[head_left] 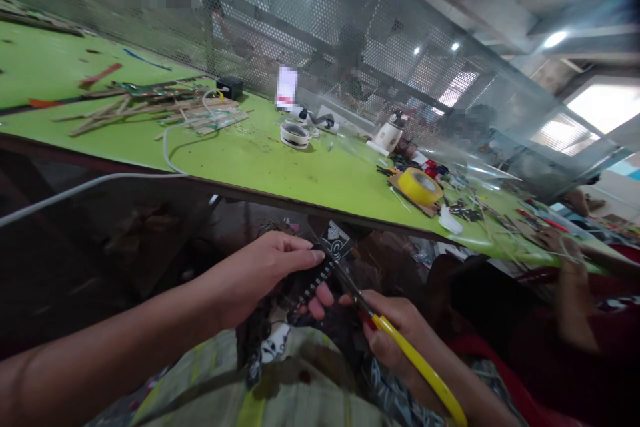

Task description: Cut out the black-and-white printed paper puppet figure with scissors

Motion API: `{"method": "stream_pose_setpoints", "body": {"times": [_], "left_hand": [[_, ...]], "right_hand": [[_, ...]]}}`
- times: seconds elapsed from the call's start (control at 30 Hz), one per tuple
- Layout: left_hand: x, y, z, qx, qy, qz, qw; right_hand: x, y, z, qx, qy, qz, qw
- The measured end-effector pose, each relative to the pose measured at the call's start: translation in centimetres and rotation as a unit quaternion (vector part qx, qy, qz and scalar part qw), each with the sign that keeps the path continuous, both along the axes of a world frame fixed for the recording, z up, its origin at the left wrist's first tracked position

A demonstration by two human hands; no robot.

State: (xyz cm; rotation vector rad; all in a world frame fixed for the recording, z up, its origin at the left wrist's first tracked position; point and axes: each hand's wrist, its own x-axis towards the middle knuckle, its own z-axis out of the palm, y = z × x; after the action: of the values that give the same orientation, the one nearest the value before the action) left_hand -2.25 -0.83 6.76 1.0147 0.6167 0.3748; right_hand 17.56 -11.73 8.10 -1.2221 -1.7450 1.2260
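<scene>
My left hand [257,270] pinches a dark piece with a row of pale marks [317,281], its thumb over the top and the other fingers curled below, while my right hand [397,327] is closed around the yellow-handled scissors [417,363]. Both hands are near each other above my lap, on my side of the bench [240,170], and the dark piece is between them, beside the blades. The scissors' long axis slants: the tips point forward and leftward, close by my left thumb, and the handle runs back toward me along my right forearm. The row of marks lies across that line, from near-left to far-right, meeting the blades at its far end. I cannot tell how wide the blades stand, nor whether they have the piece between them. With the tips this close to my thumb, I judge the pinch is best set a little back from the blade line, with the piece drawn lightly taut so it does not fold or slip. Short, slow squeezes should suit it, my right wrist straight and the blades lined up by eye against the pale marks. My curled left fingers, below the piece, also need watching, since the dark material could hide them.
</scene>
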Motion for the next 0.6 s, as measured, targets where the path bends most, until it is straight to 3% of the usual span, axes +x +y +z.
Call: {"method": "stream_pose_setpoints", "body": {"times": [0.6], "left_hand": [[0.4, -0.14, -0.35, 0.036, 0.009, 0.023, 0.999]], "right_hand": [[0.92, 0.02, -0.94, 0.002, -0.067, -0.015, 0.998]]}}
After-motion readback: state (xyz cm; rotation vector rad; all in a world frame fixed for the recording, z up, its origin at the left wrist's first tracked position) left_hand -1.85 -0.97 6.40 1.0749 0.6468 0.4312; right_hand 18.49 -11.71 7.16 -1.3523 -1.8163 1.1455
